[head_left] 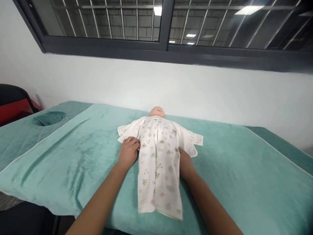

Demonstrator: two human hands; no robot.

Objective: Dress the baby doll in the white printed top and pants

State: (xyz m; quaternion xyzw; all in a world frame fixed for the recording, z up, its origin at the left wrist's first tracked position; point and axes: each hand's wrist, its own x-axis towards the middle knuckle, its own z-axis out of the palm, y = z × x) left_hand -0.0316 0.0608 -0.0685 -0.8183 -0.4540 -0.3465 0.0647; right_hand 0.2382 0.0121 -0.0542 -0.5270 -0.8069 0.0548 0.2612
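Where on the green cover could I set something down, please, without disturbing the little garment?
The bare cover offers room between the right hand and its right border, and, more wrinkled, between the left hand and the round opening. The middle is crowded with the garment, doll's head and hands.

Here's the bed (17,140), darker green at both ends (round hollow (50,118) at L), lighter green sheet (244,169) across; doll (156,112) w/ printed white clothes (168,173) lies ctr.
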